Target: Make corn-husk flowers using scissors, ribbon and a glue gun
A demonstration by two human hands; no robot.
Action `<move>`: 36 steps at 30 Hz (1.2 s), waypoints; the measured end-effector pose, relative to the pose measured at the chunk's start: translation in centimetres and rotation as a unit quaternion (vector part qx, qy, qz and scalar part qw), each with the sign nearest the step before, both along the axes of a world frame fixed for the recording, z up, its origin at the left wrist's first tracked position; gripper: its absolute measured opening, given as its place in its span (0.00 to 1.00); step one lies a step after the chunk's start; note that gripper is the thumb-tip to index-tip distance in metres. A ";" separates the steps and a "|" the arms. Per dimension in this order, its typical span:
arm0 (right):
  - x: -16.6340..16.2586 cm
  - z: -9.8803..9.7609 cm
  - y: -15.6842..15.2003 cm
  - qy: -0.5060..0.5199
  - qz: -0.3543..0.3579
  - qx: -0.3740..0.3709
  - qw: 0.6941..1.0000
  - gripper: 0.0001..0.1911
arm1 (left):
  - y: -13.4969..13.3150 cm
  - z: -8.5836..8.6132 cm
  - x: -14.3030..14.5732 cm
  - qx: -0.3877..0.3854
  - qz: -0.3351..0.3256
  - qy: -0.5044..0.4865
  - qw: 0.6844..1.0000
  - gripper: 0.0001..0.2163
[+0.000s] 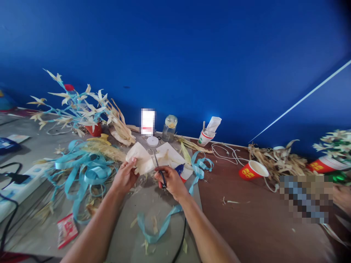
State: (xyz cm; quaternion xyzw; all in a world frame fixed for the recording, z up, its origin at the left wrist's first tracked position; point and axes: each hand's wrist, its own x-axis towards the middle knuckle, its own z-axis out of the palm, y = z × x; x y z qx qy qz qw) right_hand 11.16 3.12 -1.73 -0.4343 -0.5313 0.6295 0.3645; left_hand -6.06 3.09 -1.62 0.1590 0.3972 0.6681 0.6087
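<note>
My left hand (126, 174) pinches a broad, pale piece of dried corn husk (138, 152) at its lower left edge. In my right hand (174, 184) is a pair of scissors (162, 178) with dark handles, fingers closed round them. Their blades point up and away, against the husk's right side. Whether the blades are parted is hard to make out. Behind them lies a white sheet (170, 149) with more pale husk on it. A dark blue packet (180, 168) rests just right of my right hand.
Light blue ribbon (97, 173) lies in loops at left, near husk flowers (79, 104) in a red pot (94, 129). Along the wall stand a glass jar (169, 131) and a paper cup (205, 137). A red cup (253, 170) tilts at right, near another person's hand (341, 197).
</note>
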 end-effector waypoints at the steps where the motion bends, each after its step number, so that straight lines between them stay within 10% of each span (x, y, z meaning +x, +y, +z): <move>1: -0.1 -0.2 -0.1 -0.038 0.004 0.018 0.999 0.22 | 0.1 0.0 -0.2 0.009 0.029 -0.016 0.999 0.13; 13: -1.4 1.1 -2.5 -0.346 0.066 0.139 0.926 0.33 | 0.7 -0.2 -0.7 0.050 0.104 0.017 0.993 0.09; 24: -1.2 0.5 -3.0 -0.461 0.029 0.213 0.861 0.14 | 0.6 -0.9 -0.9 0.066 0.179 0.254 0.948 0.15; 36: -1.5 0.2 -1.7 -0.125 -0.090 0.163 0.975 0.12 | -0.1 -1.0 2.3 0.058 0.002 0.133 0.989 0.13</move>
